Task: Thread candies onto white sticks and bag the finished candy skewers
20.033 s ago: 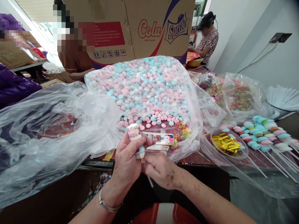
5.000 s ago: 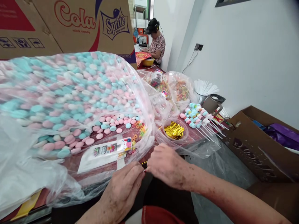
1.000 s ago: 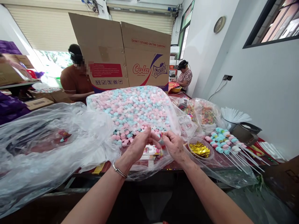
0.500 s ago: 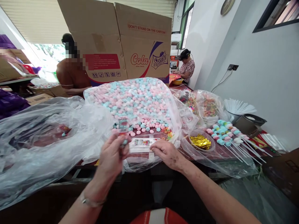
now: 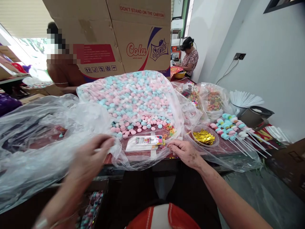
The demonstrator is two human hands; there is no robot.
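Observation:
My left hand [image 5: 91, 156] is low at the table's front edge, against a crumpled clear plastic sheet [image 5: 40, 140]. It is smeared by motion, so its grip is unclear. My right hand [image 5: 184, 151] rests knuckles-up at the table edge with its fingers curled under, touching the mouth of the big clear bag of pink and blue candies [image 5: 133, 95]. What the fingers hold, if anything, is hidden. A stack of printed wrappers [image 5: 144, 143] lies between the hands. A clear bowl of gold twist ties [image 5: 205, 136] sits just right of my right hand.
Candy skewers [image 5: 233, 127] lie at the right, beyond them white sticks [image 5: 245, 100] and bags of coloured ring candies [image 5: 214, 100]. A large cardboard box [image 5: 124, 38] stands behind. Wrapped candies [image 5: 91, 203] lie below the table edge. People work at the back left and far right.
My left hand, which held a wrapped candy skewer upright, has swung down and left; the skewer no longer shows. My right hand slid slightly right along the table edge.

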